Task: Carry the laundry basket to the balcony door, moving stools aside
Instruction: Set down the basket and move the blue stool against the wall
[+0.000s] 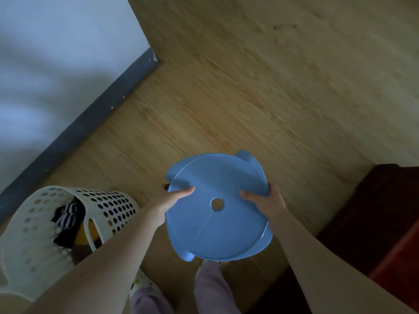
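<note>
A round blue plastic stool (217,225) with a small hole in the middle of its seat is seen from above, low in the centre of the view. My left hand (172,200) grips its left rim, thumb on top of the seat. My right hand (265,200) grips the right rim the same way. A cream perforated laundry basket (113,207) stands on the wooden floor at the lower left, beside my left forearm. Dark striped and yellow clothes lie inside it. No hand touches the basket.
A white wall with a dark grey skirting board (90,123) runs along the left and ends at a corner. Dark red-brown furniture (381,223) stands at the right edge. Bare wooden floor (272,87) stretches ahead. My legs and feet show below the stool.
</note>
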